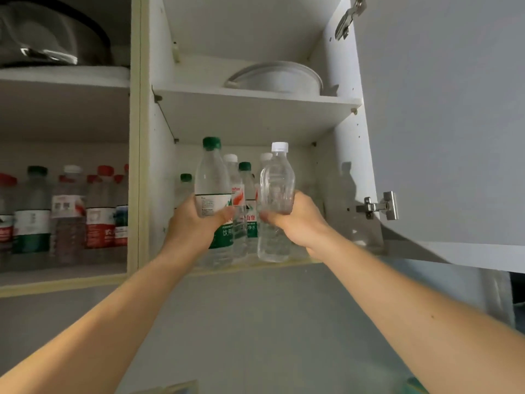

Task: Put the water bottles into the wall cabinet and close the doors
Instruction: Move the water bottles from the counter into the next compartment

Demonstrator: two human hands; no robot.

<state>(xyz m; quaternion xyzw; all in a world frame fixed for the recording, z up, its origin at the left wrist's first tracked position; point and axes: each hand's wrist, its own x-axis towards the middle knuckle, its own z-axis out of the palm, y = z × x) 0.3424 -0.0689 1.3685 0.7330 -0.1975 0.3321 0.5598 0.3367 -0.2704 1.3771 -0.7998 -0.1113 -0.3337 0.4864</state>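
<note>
You can read only bits of label text. Green-capped bottle (212,177) in your left hand (196,220): green label shows "饮用" (rest cut off by the hand). Green-labelled bottle behind it (246,189): "山泉" on a red strip, "净水" below. Red-labelled bottle (100,211) in the left compartment: one char., "农". Other labels too blurred to read.

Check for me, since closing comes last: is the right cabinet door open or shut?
Open. The door swings outward, baring its hinges and the bottles inside.
</note>
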